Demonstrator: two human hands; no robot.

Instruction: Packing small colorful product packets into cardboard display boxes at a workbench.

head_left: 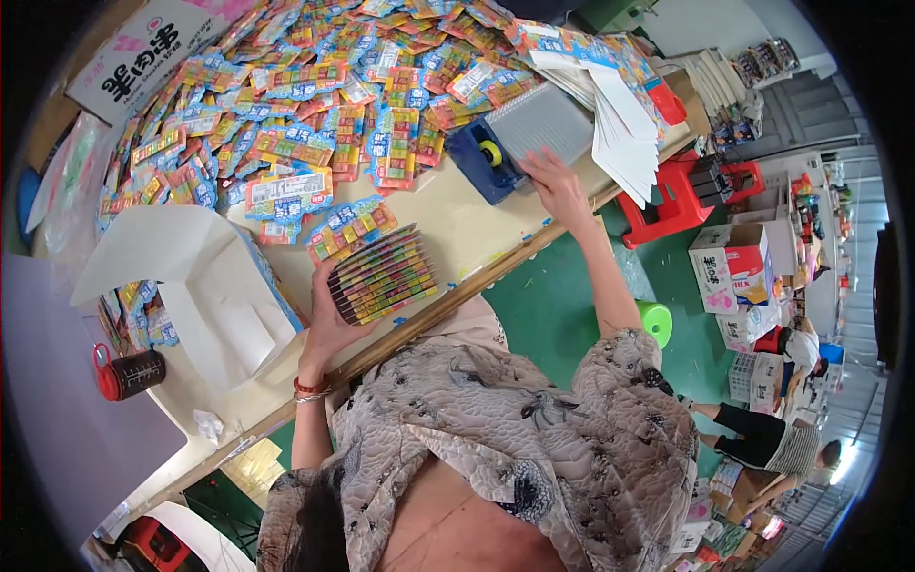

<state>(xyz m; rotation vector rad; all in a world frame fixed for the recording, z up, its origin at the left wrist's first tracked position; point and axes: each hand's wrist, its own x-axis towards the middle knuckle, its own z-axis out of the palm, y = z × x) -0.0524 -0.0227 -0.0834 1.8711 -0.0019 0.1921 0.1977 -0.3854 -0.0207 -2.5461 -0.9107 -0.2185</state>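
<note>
My left hand (331, 322) is closed around the left side of a neat stack of colourful candy packets (386, 276), near the front edge of the table. My right hand (558, 186) reaches to the right end of a blue tape dispenser (467, 167) that carries a yellow-cored roll. Its fingertips are drawn together at the front edge of a grey ridged stack (548, 124); whatever they pinch is too small to make out. Loose candy packets (291, 191) lie just beyond my left hand.
A large heap of packets (315, 95) covers the table's far side. An open white box (229, 305) and a dark red-lidded cup (129, 374) stand at left. White cards (615, 124) overhang the right edge. Red stools (667, 205) and a green stool (655, 322) are on the floor. Other people stand further right.
</note>
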